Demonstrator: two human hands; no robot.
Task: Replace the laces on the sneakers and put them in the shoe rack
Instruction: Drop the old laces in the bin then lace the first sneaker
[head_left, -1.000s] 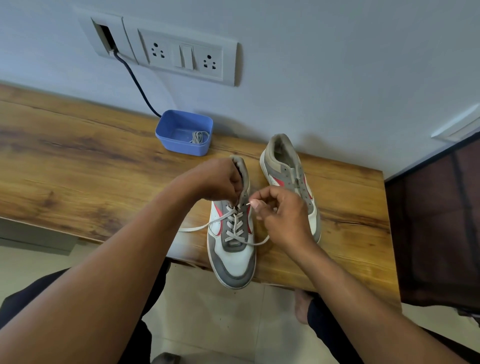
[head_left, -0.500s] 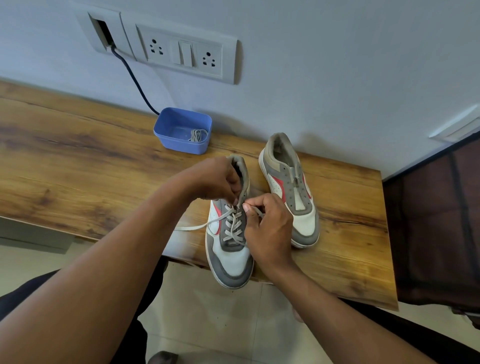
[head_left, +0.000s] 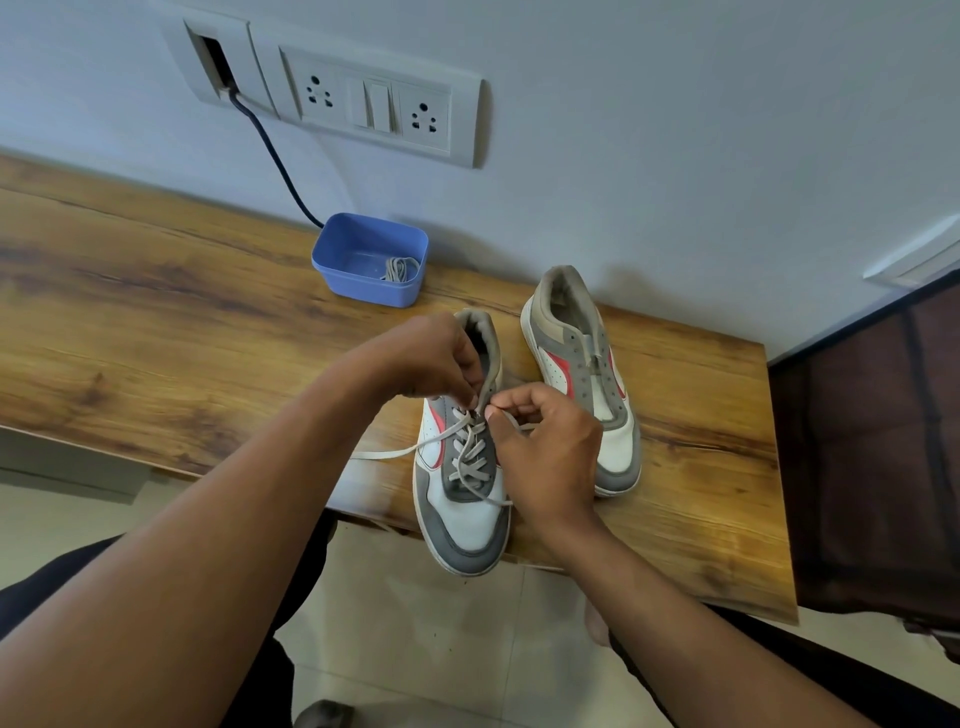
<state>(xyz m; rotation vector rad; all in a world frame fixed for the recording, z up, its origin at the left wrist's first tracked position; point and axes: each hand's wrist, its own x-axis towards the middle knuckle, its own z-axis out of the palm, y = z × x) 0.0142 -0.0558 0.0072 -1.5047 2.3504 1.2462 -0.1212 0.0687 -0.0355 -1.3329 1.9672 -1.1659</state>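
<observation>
Lacing of the near sneaker (head_left: 467, 519) looks well along: the grey lace (head_left: 470, 457) crosses most eyelets, with one tail trailing left over the bench (head_left: 156, 322). The left hand (head_left: 426, 358) pinches the upper beside the tongue with curled fingers, while the right hand (head_left: 550, 452) pinches the other lace end at the top eyelets. The second sneaker (head_left: 576, 374) stands just beside it, unlaced, and a coiled lace (head_left: 397, 269) waits in the blue tub (head_left: 358, 291). Roughly half the lacing seems left, plus racking both
</observation>
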